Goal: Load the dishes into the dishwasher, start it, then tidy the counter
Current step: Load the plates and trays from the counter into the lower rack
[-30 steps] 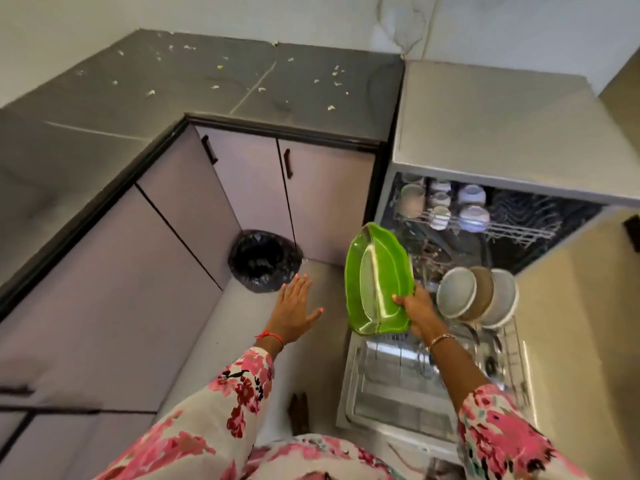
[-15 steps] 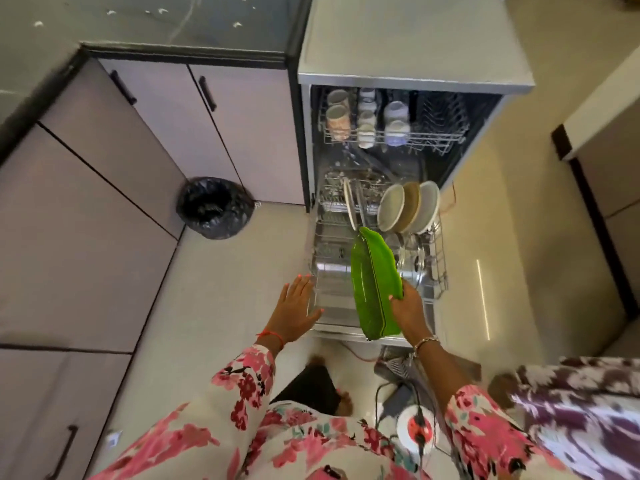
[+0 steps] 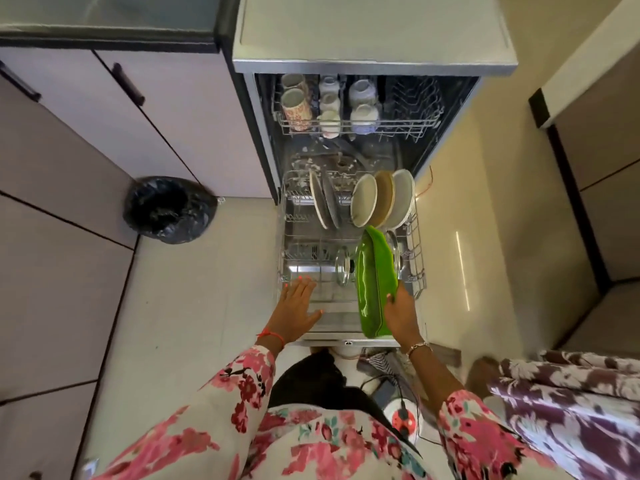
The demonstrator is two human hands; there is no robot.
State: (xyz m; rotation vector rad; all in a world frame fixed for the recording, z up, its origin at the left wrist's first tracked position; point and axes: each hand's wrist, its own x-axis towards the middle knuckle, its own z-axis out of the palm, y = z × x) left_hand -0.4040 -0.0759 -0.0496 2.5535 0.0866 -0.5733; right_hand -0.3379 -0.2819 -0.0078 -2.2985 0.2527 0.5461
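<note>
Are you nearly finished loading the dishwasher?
Partly. Cups sit in the top rack and plates stand in the bottom rack. The right hand holds a green dish on edge over that rack; the left hand is open. The dishwasher stands open, so starting it and tidying the counter remain.

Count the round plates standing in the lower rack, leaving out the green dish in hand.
5. Two thin plates on edge, far middle of the lower rack; a cream plate, a brown plate and a white plate side by side to their right. More may be hidden.
</note>
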